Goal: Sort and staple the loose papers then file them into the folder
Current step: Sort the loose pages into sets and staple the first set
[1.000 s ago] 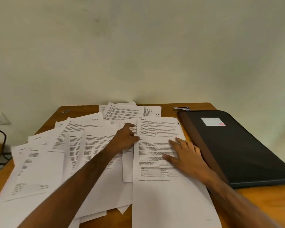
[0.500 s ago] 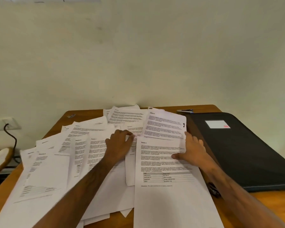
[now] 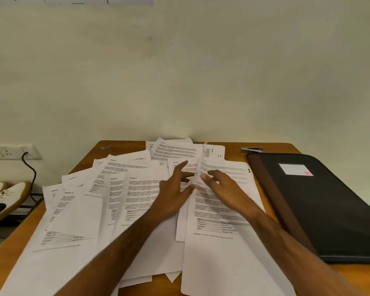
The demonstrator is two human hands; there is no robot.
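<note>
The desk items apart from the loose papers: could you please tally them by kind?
Folder: 1
Stapler: 1
Hands: 2, left and right
Total: 4
The overlapping papers cannot be counted exactly.

White papers (image 3: 77, 212) w/ black print and grey-shaded tables, on an orange-brown wood table (image 3: 233, 149). Black folder (image 3: 329, 206), brown spine, white label (pink corner patch). White shoe (image 3: 2, 201) w/ black swoosh. Cream wall (image 3: 179, 71).
</note>
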